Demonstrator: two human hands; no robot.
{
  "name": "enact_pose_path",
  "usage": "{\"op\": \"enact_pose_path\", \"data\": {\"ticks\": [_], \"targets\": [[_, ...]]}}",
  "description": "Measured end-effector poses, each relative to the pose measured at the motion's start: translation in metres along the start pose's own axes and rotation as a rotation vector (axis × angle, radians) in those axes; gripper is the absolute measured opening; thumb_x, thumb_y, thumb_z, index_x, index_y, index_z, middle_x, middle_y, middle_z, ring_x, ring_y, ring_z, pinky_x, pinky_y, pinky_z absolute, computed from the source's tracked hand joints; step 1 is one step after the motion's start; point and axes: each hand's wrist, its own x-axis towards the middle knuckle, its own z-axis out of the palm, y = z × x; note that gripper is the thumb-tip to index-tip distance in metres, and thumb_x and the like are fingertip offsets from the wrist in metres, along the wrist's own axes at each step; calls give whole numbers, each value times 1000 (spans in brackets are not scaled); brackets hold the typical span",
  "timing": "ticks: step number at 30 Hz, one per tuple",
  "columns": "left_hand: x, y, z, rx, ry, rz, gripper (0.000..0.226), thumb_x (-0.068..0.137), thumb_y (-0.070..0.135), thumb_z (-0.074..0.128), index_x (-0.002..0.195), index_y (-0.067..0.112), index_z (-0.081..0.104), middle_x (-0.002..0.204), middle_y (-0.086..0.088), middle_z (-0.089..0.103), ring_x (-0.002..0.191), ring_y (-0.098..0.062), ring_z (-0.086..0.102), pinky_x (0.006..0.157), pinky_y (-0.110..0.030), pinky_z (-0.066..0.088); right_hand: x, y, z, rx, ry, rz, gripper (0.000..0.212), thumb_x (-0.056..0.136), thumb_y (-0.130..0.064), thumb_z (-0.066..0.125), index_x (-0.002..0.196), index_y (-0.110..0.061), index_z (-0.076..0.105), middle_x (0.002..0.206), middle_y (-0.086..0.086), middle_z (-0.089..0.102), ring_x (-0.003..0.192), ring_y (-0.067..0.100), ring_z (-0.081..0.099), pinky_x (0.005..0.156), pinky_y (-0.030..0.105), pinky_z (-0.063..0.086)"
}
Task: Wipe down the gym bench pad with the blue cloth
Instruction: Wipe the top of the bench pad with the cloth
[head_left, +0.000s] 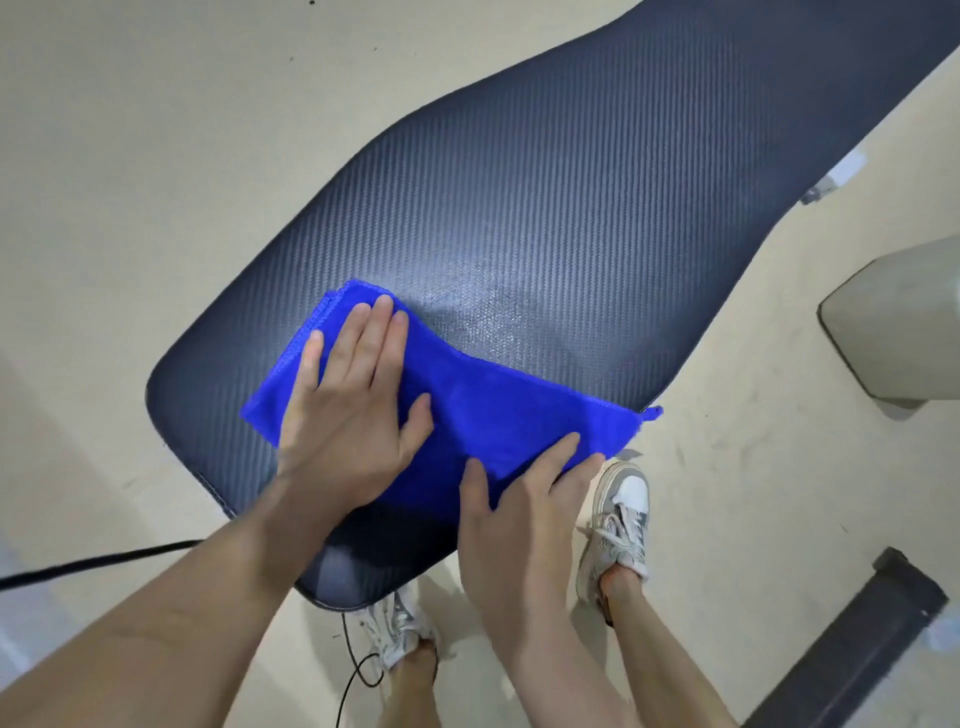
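Note:
A dark, carbon-weave textured bench pad (571, 208) runs from the lower left up to the top right. A blue cloth (488, 410) lies spread on its near end, one corner hanging just past the pad's right edge. My left hand (348, 410) presses flat on the cloth's left part, fingers spread. My right hand (514, 514) rests flat on the cloth's near edge, fingers pointing to the right. A damp, shiny patch shows on the pad just beyond the cloth.
The floor is pale beige all around. My two feet in grey-white sneakers (621, 525) stand by the pad's near right side. A black cable (98, 561) crosses at the left. A grey block (898, 332) and a dark bar (852, 644) sit on the right.

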Motion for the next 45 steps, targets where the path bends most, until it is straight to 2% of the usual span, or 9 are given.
{"op": "enact_pose_path", "data": {"ticks": [4, 11, 17, 21, 25, 28, 32, 38, 45], "targets": [[-7, -20, -2, 36, -24, -48, 75, 89, 48, 27, 149, 5, 22, 159, -10, 17, 146, -24, 17, 115, -52, 18, -8, 0, 2, -261, 132, -433, 70, 91, -46, 39, 151, -14, 24, 159, 16, 22, 147, 31, 18, 113, 46, 26], [31, -18, 1, 50, 103, -120, 72, 92, 46, 29, 149, 4, 20, 157, -13, 21, 145, -26, 20, 114, -51, 16, 76, 8, -12, -655, 6, -924, 58, 97, -52, 34, 151, -33, 27, 161, 1, 21, 148, 19, 19, 114, 48, 23], [84, -31, -3, -86, 155, -150, 71, 92, 47, 30, 150, 7, 21, 158, -10, 20, 146, -24, 17, 116, -50, 11, 133, -50, -19, -667, 83, -856, 61, 96, -56, 27, 152, -34, 18, 163, 2, 9, 150, 19, 5, 117, 50, 12], [79, -57, -3, -113, 169, -194, 68, 92, 45, 30, 148, 7, 26, 154, -12, 31, 139, -28, 32, 112, -50, 22, 122, -80, 8, -628, 108, -839, 60, 98, -52, 24, 153, -32, 14, 164, 3, 4, 150, 19, 1, 118, 50, 6], [50, -93, -7, -149, 134, -320, 56, 92, 41, 33, 133, 4, 43, 105, -20, 61, 88, -38, 59, 74, -44, 45, 90, -109, 49, -620, 81, -918, 60, 99, -47, 23, 154, -25, 17, 164, 5, 6, 150, 20, 1, 118, 52, 7], [17, -111, -11, -260, 106, -491, 37, 94, 40, 32, 104, 7, 49, 82, -9, 53, 72, -32, 52, 59, -40, 41, 66, -124, 76, -691, 19, -995, 59, 99, -45, 19, 154, -23, 11, 164, 4, 1, 150, 20, -2, 119, 52, 6], [-15, -119, -3, -439, 133, -688, 34, 100, 35, 28, 103, 7, 48, 88, -8, 52, 74, -30, 47, 66, -34, 30, 44, -129, 98, -709, -14, -1096, 58, 99, -43, 21, 154, -24, 15, 164, 3, 7, 150, 19, 3, 118, 50, 5], [-65, -69, 12, -1096, 242, -1136, 43, 102, 42, 22, 130, 17, 42, 109, -3, 62, 93, -25, 57, 79, -32, 39, 30, -111, 98, -790, -114, -1322, 57, 98, -41, 24, 153, -27, 18, 163, 0, 11, 150, 18, 9, 118, 49, 9], [-103, 5, 21, -1170, 240, -1336, 42, 102, 39, 19, 128, 15, 43, 95, -1, 60, 85, -27, 55, 73, -30, 35, 26, -59, 67, -932, -214, -1508, 57, 98, -39, 30, 153, -26, 22, 162, 0, 16, 149, 17, 15, 118, 48, 14]]}}
